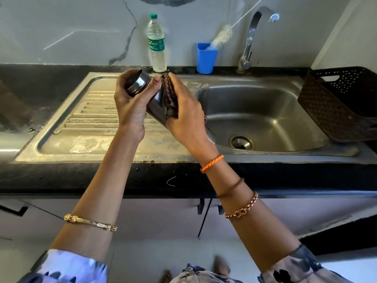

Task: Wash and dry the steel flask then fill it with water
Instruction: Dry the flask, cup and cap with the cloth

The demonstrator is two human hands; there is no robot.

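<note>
The steel flask [152, 94] was held tilted above the sink's draining board [98, 111], just left of the basin [263, 117], its capped end up and to the left. The left hand [130, 105] had a closed grip round that upper end, fingers curled over the cap and thumb laid along the body. The right hand [185, 111] pressed a brown cloth [169, 94] against the flask's side, fingers wrapped round cloth and flask together. On the table behind stood a plastic water bottle [156, 43], a blue cup [205, 58] holding a bottle brush [221, 37], and the tap [251, 37].
</note>
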